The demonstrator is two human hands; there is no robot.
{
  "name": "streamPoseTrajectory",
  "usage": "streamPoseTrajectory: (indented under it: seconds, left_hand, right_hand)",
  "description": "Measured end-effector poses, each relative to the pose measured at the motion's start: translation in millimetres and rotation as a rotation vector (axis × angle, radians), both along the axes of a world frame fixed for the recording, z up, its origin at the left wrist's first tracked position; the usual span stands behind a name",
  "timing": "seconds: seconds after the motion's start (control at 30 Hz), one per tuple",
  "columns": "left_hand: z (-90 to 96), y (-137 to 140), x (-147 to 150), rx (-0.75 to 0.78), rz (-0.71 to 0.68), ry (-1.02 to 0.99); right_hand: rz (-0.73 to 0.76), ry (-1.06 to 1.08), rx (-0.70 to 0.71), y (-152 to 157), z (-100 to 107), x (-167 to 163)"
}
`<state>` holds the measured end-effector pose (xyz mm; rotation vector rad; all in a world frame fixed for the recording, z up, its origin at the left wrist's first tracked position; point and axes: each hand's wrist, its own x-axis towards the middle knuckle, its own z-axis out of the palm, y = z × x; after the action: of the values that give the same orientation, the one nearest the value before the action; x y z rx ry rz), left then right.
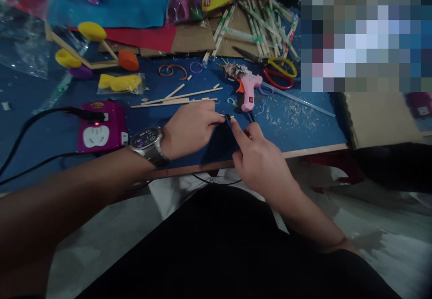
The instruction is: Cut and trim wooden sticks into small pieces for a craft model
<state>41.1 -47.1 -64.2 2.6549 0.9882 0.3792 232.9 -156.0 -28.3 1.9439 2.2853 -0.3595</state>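
Observation:
My left hand [192, 125], with a watch [147, 139] on its wrist, rests on the blue table with its fingers closed. Its thumb and forefinger tips meet a small dark piece [228, 117] with a bit of pale wood beside it. From the other side my right hand [265, 155] bears on that same piece with a stretched forefinger, while its other fingers are curled. What exactly sits between the fingertips is too small to make out. Thin wooden sticks [175, 102] lie just beyond my left hand. A pink glue gun [249, 89] lies beyond my right hand.
Scissors [283, 69] and a clear glue stick [303, 99] lie right of the gun, near white shavings [297, 114]. A purple power socket [101, 128] with a black cable stands left. Wrapped chopsticks [263, 26], cardboard [182, 40] and a stick frame with coloured pads [101, 65] lie behind.

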Motion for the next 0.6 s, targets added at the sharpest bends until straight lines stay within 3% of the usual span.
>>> streamPoseTrajectory:
  seconds: [0.17, 0.33, 0.47, 0.6]
  left_hand:
    - [2.7, -2.9, 3.9, 0.038, 0.001, 0.035]
    - [11.0, -36.1, 15.6, 0.148, 0.036, 0.167]
    - [0.5, -65.3, 25.6, 0.134, 0.141, 0.193]
    - [-15.9, -75.8, 33.7, 0.074, 0.217, 0.174]
  right_hand:
    - [-0.010, 0.026, 0.011, 0.6, -3.1, 1.5]
    - [-0.004, 0.043, 0.040, -0.5, -3.3, 1.0]
    - [-0.006, 0.065, 0.033, -0.2, -1.5, 1.5]
    - [-0.004, 0.079, 0.023, 1.4, -0.7, 3.8]
